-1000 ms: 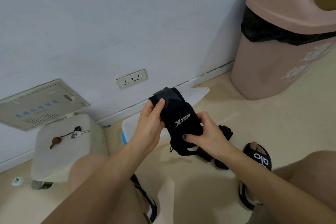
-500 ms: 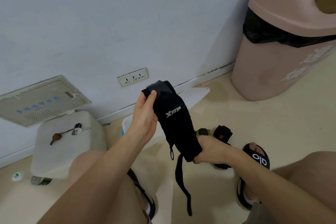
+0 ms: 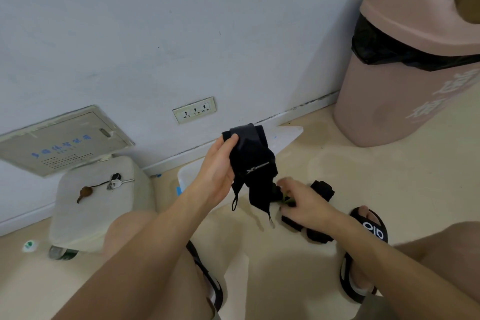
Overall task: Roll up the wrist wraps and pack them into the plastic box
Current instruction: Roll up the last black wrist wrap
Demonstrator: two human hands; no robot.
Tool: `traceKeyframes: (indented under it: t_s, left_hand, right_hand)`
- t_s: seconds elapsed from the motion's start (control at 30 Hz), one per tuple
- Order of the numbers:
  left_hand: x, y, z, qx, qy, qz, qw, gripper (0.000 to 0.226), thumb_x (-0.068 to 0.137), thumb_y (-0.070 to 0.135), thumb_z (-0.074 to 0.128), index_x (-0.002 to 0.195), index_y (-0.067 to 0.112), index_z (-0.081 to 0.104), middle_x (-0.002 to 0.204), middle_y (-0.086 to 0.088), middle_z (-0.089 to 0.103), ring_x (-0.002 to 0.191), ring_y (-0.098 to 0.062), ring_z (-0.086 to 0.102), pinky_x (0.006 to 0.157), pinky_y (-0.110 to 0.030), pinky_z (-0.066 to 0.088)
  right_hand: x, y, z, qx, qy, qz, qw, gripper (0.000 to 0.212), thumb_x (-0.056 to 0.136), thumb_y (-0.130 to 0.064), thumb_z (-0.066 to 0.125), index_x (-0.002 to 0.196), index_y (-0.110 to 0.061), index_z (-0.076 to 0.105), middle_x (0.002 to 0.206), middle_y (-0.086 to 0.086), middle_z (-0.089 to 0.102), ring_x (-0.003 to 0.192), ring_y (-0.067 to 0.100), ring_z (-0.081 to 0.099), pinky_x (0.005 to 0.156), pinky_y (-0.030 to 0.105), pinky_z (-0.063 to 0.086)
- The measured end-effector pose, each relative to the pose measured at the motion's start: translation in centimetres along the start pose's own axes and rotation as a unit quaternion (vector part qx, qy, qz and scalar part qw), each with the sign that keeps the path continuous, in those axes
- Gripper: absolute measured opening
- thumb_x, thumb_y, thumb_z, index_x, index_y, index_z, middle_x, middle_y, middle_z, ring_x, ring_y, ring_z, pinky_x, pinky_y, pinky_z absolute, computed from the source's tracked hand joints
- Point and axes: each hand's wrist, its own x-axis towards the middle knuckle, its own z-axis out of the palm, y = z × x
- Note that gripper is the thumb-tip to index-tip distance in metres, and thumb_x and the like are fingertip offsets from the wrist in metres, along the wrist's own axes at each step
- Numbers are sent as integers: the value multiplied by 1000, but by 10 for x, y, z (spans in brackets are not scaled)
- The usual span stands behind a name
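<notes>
The left hand (image 3: pixel 217 169) pinches the top end of a black wrist wrap (image 3: pixel 253 163), which hangs loose above the floor (image 3: pixel 363 176). The right hand (image 3: pixel 302 199) reaches down among the other black wraps (image 3: pixel 320 189) on the floor; I cannot tell if it grips one. To roll well, it is better to straighten the hanging strap first and wind it tightly. The clear plastic box (image 3: pixel 185 176) stands behind the hands, mostly hidden; what it contains I cannot tell.
</notes>
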Motion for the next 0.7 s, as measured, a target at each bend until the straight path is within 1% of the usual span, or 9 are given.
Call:
traceKeyframes:
  t_s: [0.07,0.13,0.2,0.27,0.37,0.47,0.53,0.6,0.7]
  left_hand:
    - [-1,-3,1,-2,-9,1,1000,32,110,22,45,135,8,60,123,-12,74,113,-25,71,89,-35,55]
    - [0,-4,1,-8,-15,2,1000,32,110,21,45,134,7,60,125,-13,73,115,-25,70,90,-35,55]
    - [0,-6,1,-12,-15,-2,1000,32,110,22,46,136,8,59,128,-13,71,118,-27,69,90,-36,55]
    - [0,-8,2,-10,-13,-5,1000,32,110,22,46,137,8,59,128,-14,71,121,-29,68,90,-36,55]
    - [1,-9,6,-4,-11,-5,1000,33,110,22,46,137,7,58,130,-16,70,124,-32,65,92,-37,55]
    - [1,-11,7,2,-13,-1,1000,34,110,22,45,136,6,58,131,-17,69,125,-35,63,104,-44,52]
    - [1,-12,9,2,-18,-2,1000,34,110,22,44,136,6,58,131,-17,69,125,-35,63,108,-47,50]
    - [0,-12,11,-1,-20,-3,1000,34,110,23,45,136,5,58,132,-19,68,126,-36,63,106,-46,51]
    - [-3,-13,11,8,-36,1,999,34,108,22,50,136,5,58,131,-20,68,122,-34,66,101,-43,54]
  right_hand:
    - [-3,-16,-9,142,34,-33,989,42,87,-2,66,120,-26,59,120,-7,66,115,11,63,101,28,47]
    - [-7,-29,-15,222,76,-60,970,37,87,0,67,111,-27,62,113,-9,70,111,7,65,101,29,49]
    - [-12,-39,-18,247,132,-81,957,29,92,-9,70,109,-31,62,110,-14,68,110,8,65,99,28,51]
    - [-14,-45,-19,252,159,-102,949,23,96,-22,70,112,-36,61,110,-19,67,110,8,65,96,28,51]
    - [-13,-51,-21,251,182,-105,945,4,100,-28,66,103,-28,63,100,-17,69,102,5,66,92,25,50]
    - [-11,-54,-25,244,189,-97,946,21,102,-30,62,84,-20,59,75,-14,59,76,6,58,72,16,44]
    - [-12,-57,-27,261,164,-92,947,27,105,-28,60,81,-14,57,62,-15,49,61,4,46,58,16,37]
    - [-12,-57,-27,285,142,-83,944,30,107,-26,56,81,-10,57,58,-16,42,54,3,39,53,16,33]
    - [-13,-57,-25,318,129,-74,936,32,107,-25,54,82,-6,57,61,-10,44,55,6,41,55,18,34]
